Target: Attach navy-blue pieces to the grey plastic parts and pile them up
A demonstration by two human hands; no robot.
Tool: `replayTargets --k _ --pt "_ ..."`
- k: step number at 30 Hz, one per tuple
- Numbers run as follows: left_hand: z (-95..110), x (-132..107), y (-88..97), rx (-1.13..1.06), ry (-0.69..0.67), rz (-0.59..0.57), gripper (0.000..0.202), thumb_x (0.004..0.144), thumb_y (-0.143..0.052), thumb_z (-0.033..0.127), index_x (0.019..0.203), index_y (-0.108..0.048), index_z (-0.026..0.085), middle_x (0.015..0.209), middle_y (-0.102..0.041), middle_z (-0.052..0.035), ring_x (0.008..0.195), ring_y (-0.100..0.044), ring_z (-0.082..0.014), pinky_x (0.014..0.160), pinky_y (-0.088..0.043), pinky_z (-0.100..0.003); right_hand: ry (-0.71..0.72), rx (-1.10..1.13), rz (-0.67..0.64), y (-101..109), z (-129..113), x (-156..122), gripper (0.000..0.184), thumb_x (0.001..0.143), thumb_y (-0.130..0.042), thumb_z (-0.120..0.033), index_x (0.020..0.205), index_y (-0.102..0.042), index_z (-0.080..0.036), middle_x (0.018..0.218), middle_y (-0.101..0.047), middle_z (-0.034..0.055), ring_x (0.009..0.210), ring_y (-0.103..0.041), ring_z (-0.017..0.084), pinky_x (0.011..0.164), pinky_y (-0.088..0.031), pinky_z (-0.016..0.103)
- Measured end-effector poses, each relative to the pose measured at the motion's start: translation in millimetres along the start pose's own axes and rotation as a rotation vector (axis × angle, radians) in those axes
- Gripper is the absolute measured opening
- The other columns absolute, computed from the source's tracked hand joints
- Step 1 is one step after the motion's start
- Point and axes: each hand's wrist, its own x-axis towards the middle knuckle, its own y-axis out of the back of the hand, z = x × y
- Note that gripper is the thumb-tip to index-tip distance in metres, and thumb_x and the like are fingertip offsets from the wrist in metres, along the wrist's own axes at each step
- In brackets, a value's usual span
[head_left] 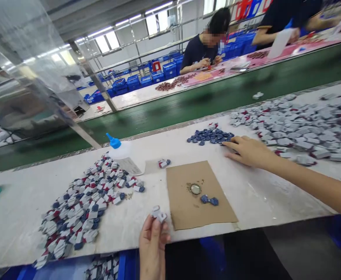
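Note:
My left hand (154, 243) is closed on a small pale grey plastic piece (159, 214), pinched between thumb and fingers at the table's front edge. At the right edge of a pile of small dark blue pieces (210, 136), my right hand (248, 151) lies with thumb and forefinger apart and fingertips touching the nearest pieces. Between the hands is a brown cardboard sheet (188, 214). On it rest a small round dish with a dark beaded rim (195, 189) and some blue pieces (209, 200).
A heap of grey, blue and red pieces (83, 210) covers the left side. Many grey pieces (310, 120) lie at right. A glue bottle with blue cap (115, 142) stands behind the left heap. Beyond runs a green conveyor belt (164, 105); a co-worker (201, 54) sits across it.

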Motion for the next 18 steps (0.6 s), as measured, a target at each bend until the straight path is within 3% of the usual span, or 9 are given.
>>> replayTargets --k 3,7,12,18 --pt "6.3 1.1 -2.5 0.032 0.005 0.026 0.046 0.042 -0.083 0.032 0.082 -0.066 0.017 0.076 -0.064 -0.0009 0.061 -0.057 -0.0078 0.046 -0.048 -0.014 -0.003 0.072 -0.023 -15.7 20.0 0.3 0.038 0.085 -0.037 -0.034 0.11 -0.059 -0.016 0.103 -0.058 0.0145 0.089 -0.056 0.028 0.069 -0.045 0.037" --pt "8.0 0.7 -7.4 0.049 -0.02 0.035 0.042 0.041 -0.083 0.029 0.077 -0.066 0.016 0.074 -0.061 0.0 0.065 -0.057 -0.0091 0.048 -0.05 -0.015 -0.052 0.143 -0.011 -17.9 26.7 0.4 0.036 0.083 -0.039 -0.037 0.108 -0.057 -0.018 0.108 -0.055 0.012 0.073 -0.058 0.019 0.059 -0.045 0.029" --pt "6.0 3.4 -5.7 0.039 -0.07 0.011 0.035 0.05 -0.079 0.031 0.078 -0.064 0.017 0.07 -0.055 0.0028 0.06 -0.049 -0.0065 0.043 -0.046 -0.014 -0.185 0.005 -0.007 -2.3 32.4 -7.6 0.047 0.076 -0.043 -0.056 0.099 -0.061 -0.018 0.095 -0.06 0.0128 0.084 -0.055 0.027 0.048 -0.038 0.027" --pt "8.7 2.3 -8.8 0.113 -0.035 -0.053 0.031 0.056 -0.076 0.028 0.079 -0.059 0.016 0.095 -0.064 -0.0054 0.085 -0.061 -0.0169 0.062 -0.053 -0.023 -0.151 0.091 -0.193 3.5 27.7 -17.0 0.034 0.078 -0.042 -0.043 0.093 -0.064 -0.021 0.09 -0.064 0.0088 0.085 -0.057 0.026 0.051 -0.039 0.028"
